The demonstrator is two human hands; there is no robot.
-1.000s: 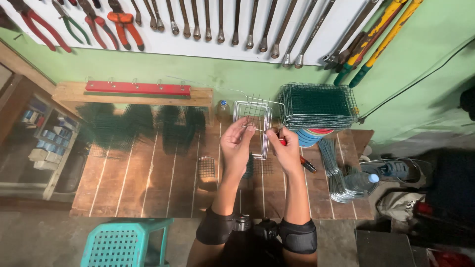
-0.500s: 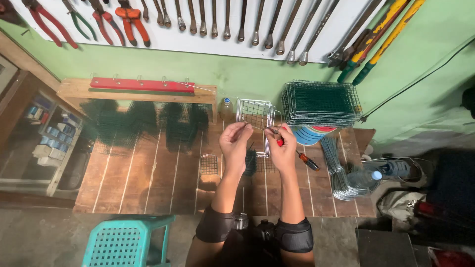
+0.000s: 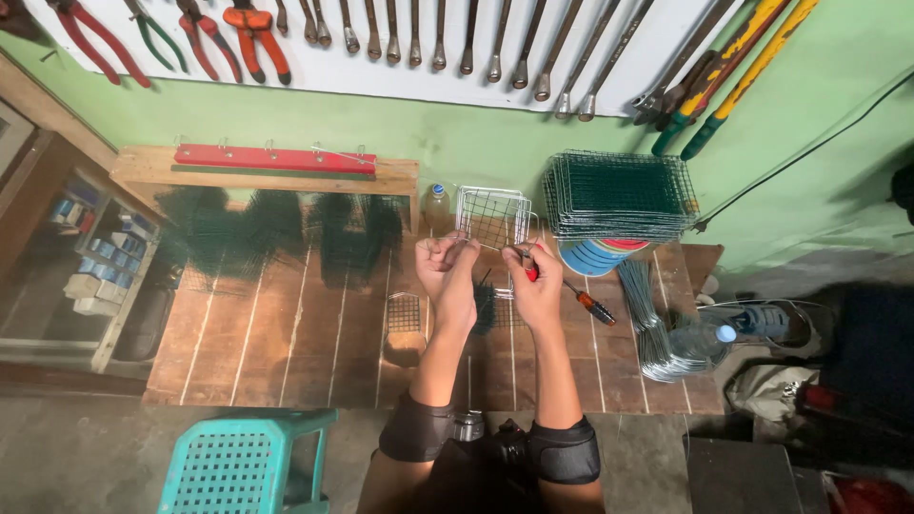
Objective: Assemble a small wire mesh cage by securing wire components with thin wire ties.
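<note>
My left hand (image 3: 449, 271) is raised over the wooden table (image 3: 286, 352) and pinches the lower edge of a small white wire-mesh cage (image 3: 493, 217). Close beside it, my right hand (image 3: 535, 286) grips a red-handled tool (image 3: 529, 266) whose tip touches the same edge of the cage. Both hands are a few centimetres apart, fingers curled. A small dark green mesh piece (image 3: 486, 306) lies on the table just under my wrists.
A stack of green mesh panels (image 3: 619, 195) rests on round lids (image 3: 595, 255) at the right. A screwdriver (image 3: 588, 303), wire bundle (image 3: 652, 324), water bottle (image 3: 709, 338), small mesh basket (image 3: 405, 314), dark mesh pieces (image 3: 276, 228) and a teal stool (image 3: 238, 462) surround me. Tools (image 3: 238, 29) hang above.
My hands and the white cage have stayed in nearly the same place; the fingers have shifted slightly along the cage's lower edge.
</note>
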